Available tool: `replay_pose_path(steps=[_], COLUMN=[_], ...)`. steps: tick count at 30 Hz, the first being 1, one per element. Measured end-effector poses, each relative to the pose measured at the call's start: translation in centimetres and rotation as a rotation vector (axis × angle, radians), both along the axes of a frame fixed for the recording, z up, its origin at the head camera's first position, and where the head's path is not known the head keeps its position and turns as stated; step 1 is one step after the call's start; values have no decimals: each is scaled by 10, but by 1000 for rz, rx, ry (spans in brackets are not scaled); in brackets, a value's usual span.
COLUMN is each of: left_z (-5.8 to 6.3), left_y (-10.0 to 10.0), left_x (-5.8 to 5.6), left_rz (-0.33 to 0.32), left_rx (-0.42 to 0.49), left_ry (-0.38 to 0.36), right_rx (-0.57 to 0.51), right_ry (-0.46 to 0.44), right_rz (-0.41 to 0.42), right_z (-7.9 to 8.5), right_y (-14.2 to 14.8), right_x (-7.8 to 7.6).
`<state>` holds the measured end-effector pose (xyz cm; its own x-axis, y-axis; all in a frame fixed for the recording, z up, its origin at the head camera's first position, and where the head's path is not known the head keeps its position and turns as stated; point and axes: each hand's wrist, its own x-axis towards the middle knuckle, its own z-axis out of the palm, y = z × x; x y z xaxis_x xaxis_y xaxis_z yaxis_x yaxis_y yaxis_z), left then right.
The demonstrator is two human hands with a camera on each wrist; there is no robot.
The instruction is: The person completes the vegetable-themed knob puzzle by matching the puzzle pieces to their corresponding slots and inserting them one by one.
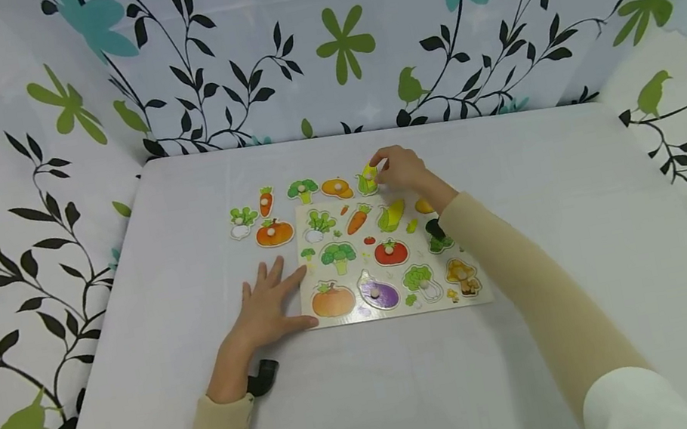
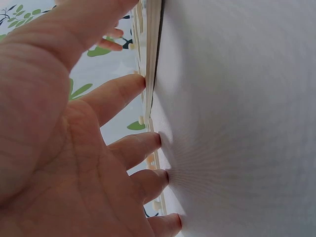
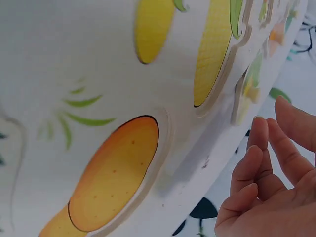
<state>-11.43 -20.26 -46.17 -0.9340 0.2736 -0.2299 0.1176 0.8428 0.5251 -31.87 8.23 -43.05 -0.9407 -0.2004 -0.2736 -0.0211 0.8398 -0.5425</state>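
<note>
A vegetable puzzle board (image 1: 370,309) lies flat on the table. At its left edge my left hand (image 1: 270,308) rests with spread fingers; the thumb and index finger (image 2: 121,96) touch the board's side, other fingertips the cloth. My right hand (image 1: 402,169) reaches to the far edge, beside a corn piece (image 1: 367,181). In the right wrist view the bent fingers (image 3: 248,165) and thumb stand just apart from that corn piece (image 3: 248,94), with nothing visible between them. On the board sit an eggplant piece (image 1: 377,294) and a tomato piece (image 1: 391,253).
Left of and beyond the board lie loose pieces: a pumpkin (image 1: 274,233), a radish (image 1: 242,221), a carrot (image 1: 266,201), a broccoli (image 1: 302,190) and a potato (image 1: 336,188). White cloth covers the table (image 1: 410,394). Patterned curtains (image 1: 300,46) hang around it.
</note>
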Motion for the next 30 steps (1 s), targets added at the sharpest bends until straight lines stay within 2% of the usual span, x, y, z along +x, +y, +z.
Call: replay_pose_path(steps=[3, 7, 18, 23, 27, 30], left_z=[0, -1, -1, 1, 3, 3], left_y=[0, 1, 5, 5, 3, 3], left_x=[0, 1, 2, 2, 2, 2], left_rz=[0, -1, 5, 6, 9, 5], left_rx=[4, 5, 18, 20, 20, 17], left_ry=[5, 0, -4, -12, -11, -4], right_rx=[-12, 10, 70, -7, -53, -55], right_ry=[-14, -39, 17, 84, 122, 125], right_rz=[-48, -64, -21, -13, 9, 36], right_z=[-4, -7, -10, 2, 10, 11], right_y=[-1, -6, -14, -7, 1, 9], right_x=[-10, -14, -17, -5, 14, 31])
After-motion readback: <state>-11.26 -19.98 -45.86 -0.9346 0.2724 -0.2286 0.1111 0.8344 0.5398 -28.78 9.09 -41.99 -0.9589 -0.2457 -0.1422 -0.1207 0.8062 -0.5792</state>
